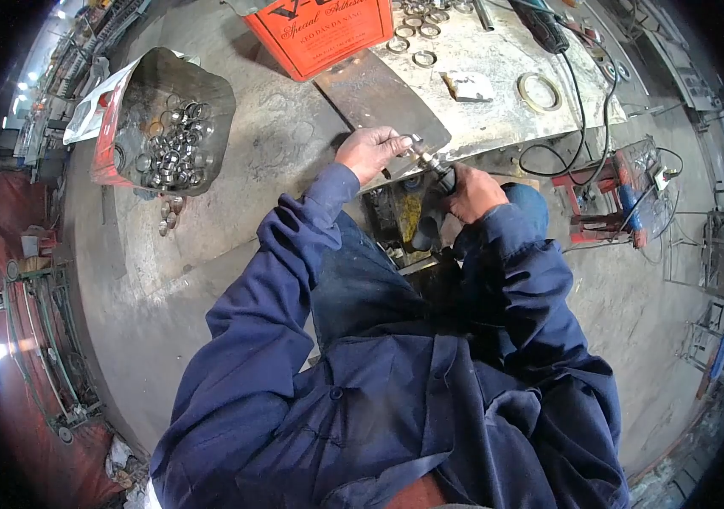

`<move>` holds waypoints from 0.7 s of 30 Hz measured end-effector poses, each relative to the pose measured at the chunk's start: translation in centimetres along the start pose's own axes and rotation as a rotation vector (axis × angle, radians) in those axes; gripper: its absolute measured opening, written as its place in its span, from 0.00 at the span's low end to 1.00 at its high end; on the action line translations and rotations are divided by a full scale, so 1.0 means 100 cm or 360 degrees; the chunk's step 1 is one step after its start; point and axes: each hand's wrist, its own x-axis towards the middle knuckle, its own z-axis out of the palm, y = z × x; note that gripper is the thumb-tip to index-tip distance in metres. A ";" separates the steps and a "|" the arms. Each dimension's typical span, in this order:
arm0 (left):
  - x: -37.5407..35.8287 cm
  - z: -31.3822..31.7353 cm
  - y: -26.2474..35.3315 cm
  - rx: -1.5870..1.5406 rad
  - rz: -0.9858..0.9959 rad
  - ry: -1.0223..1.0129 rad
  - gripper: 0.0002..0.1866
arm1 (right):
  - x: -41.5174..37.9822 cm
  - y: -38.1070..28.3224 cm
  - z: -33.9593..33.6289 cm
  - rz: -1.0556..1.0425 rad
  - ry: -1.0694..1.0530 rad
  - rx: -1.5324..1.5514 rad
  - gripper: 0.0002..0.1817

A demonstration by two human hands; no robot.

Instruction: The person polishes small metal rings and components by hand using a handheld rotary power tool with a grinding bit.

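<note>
On the grey workshop floor (634,356), a scuffed pale board (502,127) is spreading out before the seated person. Over its near edge, the left hand (370,154) is pinching a small metal piece (414,142) between thumb and fingers, just beside a dark plate (389,109). The right hand (475,195) is curling its fingers around a dark tool (442,176), its tip pointing at that piece; whether they're touching, I can't tell. Towards the board's far edge, loose rings (424,58) are lying beside an orange can (324,41); a large flat ring (521,92) is resting nearer its right edge. Off to the left, a cut-open can (108,140) is holding many more rings.
</note>
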 end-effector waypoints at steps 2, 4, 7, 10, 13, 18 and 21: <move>0.005 0.004 -0.012 -0.0119 0.0119 0.0068 0.20 | 0.001 -0.002 0.006 -0.0012 -0.0037 -0.0017 0.19; 0.002 0.002 -0.010 -0.0110 0.0119 0.0075 0.20 | 0.001 -0.003 0.005 -0.0031 -0.0067 -0.0039 0.18; -0.003 0.000 -0.005 -0.0119 0.0086 0.0073 0.20 | 0.001 -0.002 -0.001 -0.0038 -0.0073 0.0018 0.18; -0.007 -0.001 0.004 -0.0211 0.0005 0.0029 0.20 | -0.002 -0.003 -0.002 0.0004 -0.0013 0.0086 0.18; -0.008 0.000 0.006 -0.0255 0.0022 0.0005 0.19 | -0.003 -0.003 0.004 -0.0113 -0.0057 0.0025 0.18; -0.007 0.001 0.005 -0.0245 0.0109 0.0036 0.18 | 0.000 -0.004 -0.007 -0.0046 -0.0036 0.0033 0.16; -0.005 0.001 -0.001 -0.0326 -0.0017 -0.0025 0.18 | 0.000 -0.002 0.000 0.0006 -0.0040 0.0024 0.15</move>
